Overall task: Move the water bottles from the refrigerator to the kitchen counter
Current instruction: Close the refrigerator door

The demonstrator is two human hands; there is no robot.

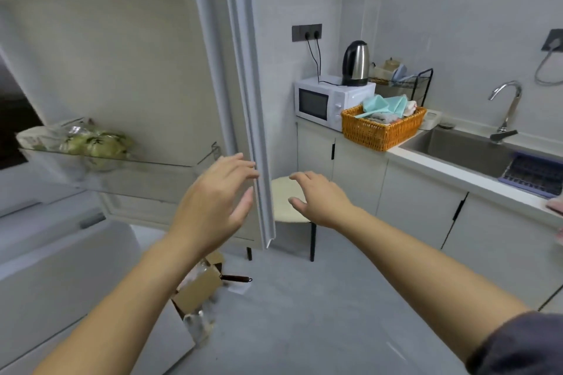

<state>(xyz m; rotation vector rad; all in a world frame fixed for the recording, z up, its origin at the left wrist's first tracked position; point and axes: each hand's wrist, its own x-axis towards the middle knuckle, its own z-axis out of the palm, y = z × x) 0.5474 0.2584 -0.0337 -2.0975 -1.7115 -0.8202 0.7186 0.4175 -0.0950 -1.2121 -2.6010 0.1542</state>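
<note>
A person stands at the open refrigerator door (137, 70), both arms stretched forward and both hands empty. The left hand (219, 192) is on the door's inner side, fingers spread wide and loosely bent, the fingertips at its long pale edge; whether they touch it cannot be told. The right hand (316, 198) hovers just right of that edge, palm down and fingers relaxed, above a round stool (281, 192) that stands behind the door.

No water bottles show plainly. The door's shelf (158, 179) carries only a bag of green produce (94, 143), and something clear and blurred beside a cardboard box (198, 289) on the floor below the door is too smeared to name. The kitchen counter (457, 175), the bottles' destination, runs well to the right of the door, past a microwave (320, 100) and an orange basket (380, 131), with a sink (457, 149) set into it.

The step in hand appears to be handling the door itself. It would go best with one hand taking a firm hold on the edge and swinging the door fully clear, minding the stool behind it, so that the shelves left of the door come into view. Bottles are then best gripped round the body, one per hand, and carried upright to the counter.
</note>
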